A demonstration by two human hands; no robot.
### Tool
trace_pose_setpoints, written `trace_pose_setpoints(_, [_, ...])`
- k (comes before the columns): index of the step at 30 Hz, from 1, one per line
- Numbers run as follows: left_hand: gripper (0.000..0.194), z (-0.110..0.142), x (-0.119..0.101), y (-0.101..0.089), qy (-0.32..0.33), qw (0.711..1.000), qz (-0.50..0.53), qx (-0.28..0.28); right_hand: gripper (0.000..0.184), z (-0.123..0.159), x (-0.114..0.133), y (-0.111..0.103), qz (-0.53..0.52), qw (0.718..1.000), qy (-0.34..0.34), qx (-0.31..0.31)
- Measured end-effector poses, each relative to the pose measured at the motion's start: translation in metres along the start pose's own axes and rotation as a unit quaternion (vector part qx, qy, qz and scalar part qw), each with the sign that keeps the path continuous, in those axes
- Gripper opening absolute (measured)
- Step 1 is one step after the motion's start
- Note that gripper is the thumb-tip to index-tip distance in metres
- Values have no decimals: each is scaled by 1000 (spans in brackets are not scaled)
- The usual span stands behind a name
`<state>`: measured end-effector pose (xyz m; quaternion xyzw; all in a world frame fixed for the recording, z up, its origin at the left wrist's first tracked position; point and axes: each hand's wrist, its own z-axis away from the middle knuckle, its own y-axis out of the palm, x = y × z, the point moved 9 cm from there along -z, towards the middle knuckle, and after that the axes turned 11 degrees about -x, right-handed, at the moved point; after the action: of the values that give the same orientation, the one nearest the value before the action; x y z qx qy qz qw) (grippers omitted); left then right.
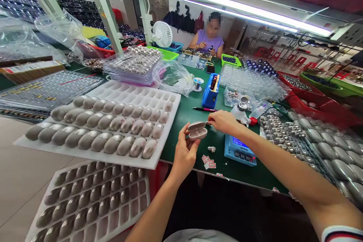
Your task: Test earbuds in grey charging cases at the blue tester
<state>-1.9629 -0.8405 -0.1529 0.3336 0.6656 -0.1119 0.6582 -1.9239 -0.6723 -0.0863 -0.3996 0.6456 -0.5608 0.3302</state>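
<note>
My left hand (185,152) grips a grey earbud charging case (197,134), its lid raised and its inside facing me. Just right of the lid, my right hand (222,121) has its fingers pinched together; whatever is between them is too small to make out. Below the case, a pair of small earbuds (211,149) lies on the green table (181,111). Near the table's front edge are several paper labels (209,163) with red print. A blue electronic tester (240,151) with a lit screen sits under my right forearm.
White foam trays of closed cases, one on the table (167,143) and one lower (146,187), stand left. Behind are a blue tape dispenser (210,92), a pen (204,109) and a pump bottle (241,111). Earbud trays (283,132) fill the right. A person (210,39) sits opposite.
</note>
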Motion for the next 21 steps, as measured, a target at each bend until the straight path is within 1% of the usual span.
trace_pose_setpoints(3, [57,0,-1,0,3,1000,-2,0,17,13,9,-12,7,1000,-17,-12])
trace_pose_setpoints(5, [57,0,-2,0,2,1000,-8,-1,16,29,22,-19,2,999,-49,0])
trace_pose_setpoints(7, [57,0,-3,0,-2,1000,-12,1,9,51,38,-17,-6,995,-94,31])
trace_pose_setpoints(9, [57,0,-4,1,-1,1000,-11,2,9,71,52,-12,-8,990,-129,58])
trace_pose_setpoints(12, [57,0,-7,1,1,1000,-8,1,12,91,62,-10,-2,988,-142,61])
trace_pose_setpoints(14, [58,0,-7,-1,0,1000,-20,-6,12,97,60,-19,-17,990,-132,45])
trace_pose_setpoints(16, [60,-1,-6,-3,-2,999,-41,-16,10,98,45,-37,-49,993,-108,16])
trace_pose_setpoints(17, [61,-1,-5,-5,-5,998,-52,-20,8,97,32,-48,-68,994,-89,-4])
trace_pose_setpoints(18, [63,-1,-5,-6,-7,998,-61,-23,8,95,14,-60,-83,994,-64,-24])
trace_pose_setpoints(19, [64,-1,-3,-7,-11,997,-68,-25,8,93,-10,-70,-86,995,-25,-45])
trace_pose_setpoints(21, [67,-2,-1,-9,-13,996,-76,-32,10,90,-75,-88,-65,991,76,-84])
